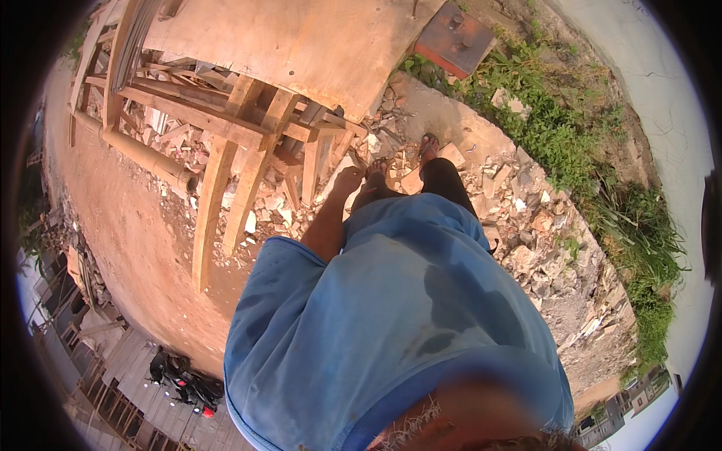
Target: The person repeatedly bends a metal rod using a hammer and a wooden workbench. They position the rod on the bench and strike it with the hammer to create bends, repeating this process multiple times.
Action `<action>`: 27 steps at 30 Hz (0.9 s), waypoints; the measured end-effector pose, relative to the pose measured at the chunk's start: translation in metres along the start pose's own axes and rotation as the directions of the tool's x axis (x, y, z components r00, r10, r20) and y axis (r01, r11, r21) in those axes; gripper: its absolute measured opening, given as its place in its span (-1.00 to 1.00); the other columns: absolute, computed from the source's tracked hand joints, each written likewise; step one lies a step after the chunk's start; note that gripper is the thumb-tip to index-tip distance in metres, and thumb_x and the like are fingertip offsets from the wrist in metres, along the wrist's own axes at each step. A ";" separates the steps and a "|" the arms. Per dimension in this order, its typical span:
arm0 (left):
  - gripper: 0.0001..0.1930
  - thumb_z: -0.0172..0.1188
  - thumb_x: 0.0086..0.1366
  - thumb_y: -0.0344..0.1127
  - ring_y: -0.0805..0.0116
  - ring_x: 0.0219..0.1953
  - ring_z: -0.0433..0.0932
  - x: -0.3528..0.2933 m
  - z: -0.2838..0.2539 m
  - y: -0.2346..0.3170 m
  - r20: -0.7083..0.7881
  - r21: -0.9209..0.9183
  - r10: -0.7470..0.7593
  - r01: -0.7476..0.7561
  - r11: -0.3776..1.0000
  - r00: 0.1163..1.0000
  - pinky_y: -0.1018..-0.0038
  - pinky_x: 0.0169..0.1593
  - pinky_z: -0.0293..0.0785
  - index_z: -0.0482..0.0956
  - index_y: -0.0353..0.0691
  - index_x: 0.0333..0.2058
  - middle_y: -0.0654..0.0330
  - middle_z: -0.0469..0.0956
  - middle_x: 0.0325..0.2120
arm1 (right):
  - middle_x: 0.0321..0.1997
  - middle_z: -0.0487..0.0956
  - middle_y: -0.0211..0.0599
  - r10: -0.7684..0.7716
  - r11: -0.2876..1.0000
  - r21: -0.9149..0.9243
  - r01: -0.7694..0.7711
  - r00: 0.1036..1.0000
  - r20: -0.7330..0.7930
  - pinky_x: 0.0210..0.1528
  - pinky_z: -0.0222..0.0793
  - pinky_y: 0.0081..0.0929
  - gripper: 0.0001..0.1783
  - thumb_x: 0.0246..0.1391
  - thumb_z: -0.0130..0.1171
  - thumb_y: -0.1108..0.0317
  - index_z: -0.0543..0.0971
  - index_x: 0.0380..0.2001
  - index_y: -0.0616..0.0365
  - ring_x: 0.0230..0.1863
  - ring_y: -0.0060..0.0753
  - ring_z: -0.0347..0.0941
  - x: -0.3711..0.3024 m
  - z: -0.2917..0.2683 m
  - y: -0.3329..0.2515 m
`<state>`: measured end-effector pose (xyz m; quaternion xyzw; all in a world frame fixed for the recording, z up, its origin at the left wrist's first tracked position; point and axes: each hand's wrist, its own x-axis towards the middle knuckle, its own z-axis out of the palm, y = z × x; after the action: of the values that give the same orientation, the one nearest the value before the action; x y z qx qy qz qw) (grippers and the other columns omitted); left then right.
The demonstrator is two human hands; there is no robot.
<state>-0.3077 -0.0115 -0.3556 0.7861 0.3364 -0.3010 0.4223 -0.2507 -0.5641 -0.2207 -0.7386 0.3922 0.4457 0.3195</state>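
Note:
My left hand [348, 180] hangs low at my left side, beside my thigh, with the arm reaching down out of a blue sleeve. From above its fingers are mostly hidden, and I see nothing held in it. Close to its left stand the angled wooden legs [310, 169] of a timber frame. On that frame lies a large plywood sheet [301, 45], ahead of me. My right hand is out of sight, behind my wet-patched blue shirt [406, 278]. My sandalled feet [429, 146] stand among broken rubble.
Broken brick and tile rubble [519, 203] spreads under the frame and to my right. A rusty metal box [455, 39] sits beyond the plywood's right corner. Green weeds [556, 135] run along a pale wall [647, 83]. A bamboo pole [147, 158] lies at left; a motorcycle [184, 383] stands lower left.

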 end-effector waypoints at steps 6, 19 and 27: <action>-0.64 0.07 0.33 -0.01 0.05 -0.16 0.60 -0.057 -0.073 0.151 0.264 0.101 0.540 -0.580 0.808 0.799 0.21 -0.09 0.51 0.66 -0.16 -0.21 0.03 0.63 -0.25 | -0.77 0.20 -0.51 -0.091 0.995 -0.025 0.092 0.996 0.021 -0.80 0.02 -0.44 -0.62 0.18 0.12 0.01 0.44 -0.51 0.08 -0.81 -0.50 0.15 0.035 -0.050 -0.040; -0.63 0.22 0.35 -0.12 0.30 -0.14 0.62 -0.202 -0.394 0.338 -0.699 -0.182 0.481 -0.781 0.597 0.530 0.32 0.02 0.52 0.60 -0.28 -0.02 0.12 0.66 -0.26 | -0.76 0.21 -0.51 -0.218 0.974 0.050 0.222 0.973 -0.068 -0.79 0.02 -0.44 -0.62 0.19 0.13 0.00 0.43 -0.50 0.07 -0.80 -0.51 0.15 0.087 -0.153 -0.153; -0.63 0.16 0.23 -0.18 -0.04 0.04 0.53 -0.062 -0.562 0.173 -0.969 0.247 0.235 0.326 0.912 0.077 0.08 0.04 0.50 0.58 -0.10 0.01 0.02 0.54 -0.02 | -0.76 0.21 -0.52 -0.158 0.968 0.162 0.192 0.966 -0.202 -0.78 0.02 -0.45 -0.62 0.19 0.13 0.00 0.43 -0.49 0.07 -0.80 -0.52 0.16 0.048 -0.148 -0.138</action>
<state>-0.1029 0.3863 0.0307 0.8342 0.4865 0.2383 -0.1033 -0.0564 -0.6323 -0.1888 -0.7773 0.3922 0.3067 0.3847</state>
